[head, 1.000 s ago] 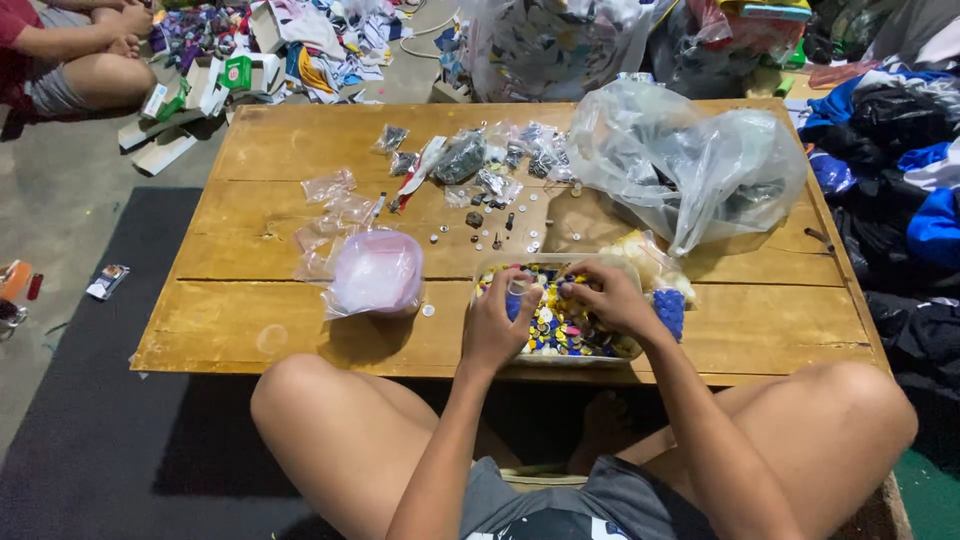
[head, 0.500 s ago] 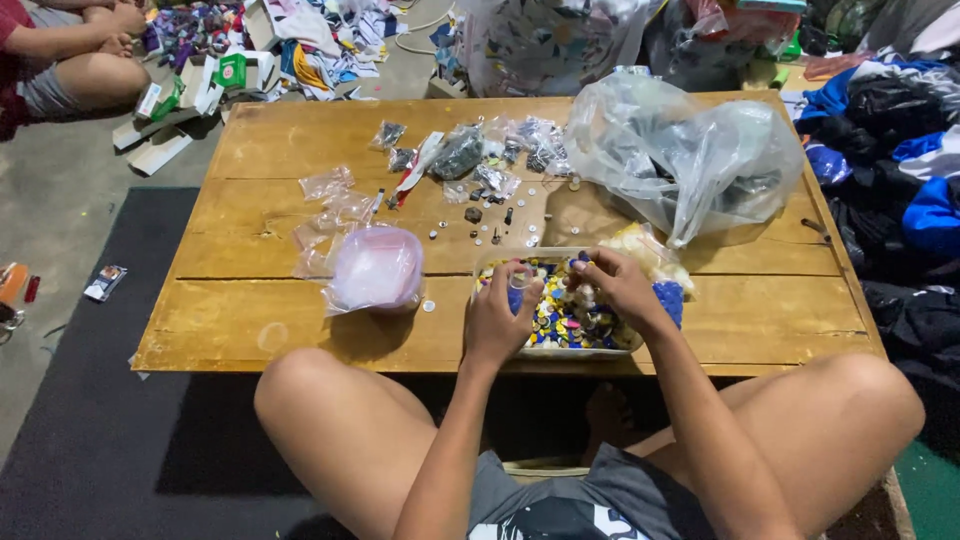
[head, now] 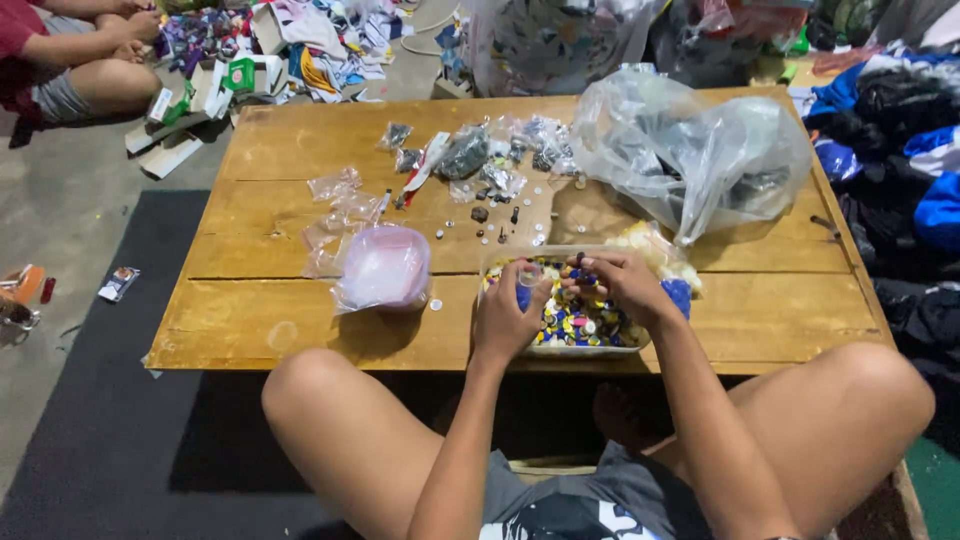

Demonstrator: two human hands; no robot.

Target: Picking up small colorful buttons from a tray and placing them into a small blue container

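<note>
A clear rectangular box [head: 566, 346] full of small colourful pieces, mostly yellow and blue, sits at the near edge of the low wooden table [head: 280, 325]. My left hand [head: 506, 316] rests over the box's left side, with its thumb and forefinger holding a small clear bag. My right hand [head: 622, 283] is above the box's far right part, its fingertips pinched on a small dark piece at the bag's mouth. Both hands meet over the box.
A pink-tinted plastic bag [head: 384, 268] lies left of the box. A big clear plastic bag [head: 690, 150] stands at the far right. Small clear bags [head: 470, 155] and loose bits are scattered mid-table. Another person [head: 70, 70] sits on the floor at the far left among clutter. Clothes [head: 900, 120] are piled on the right.
My hands have stayed over the box with small finger movements; the right hand has lifted slightly toward the left hand's bag.
</note>
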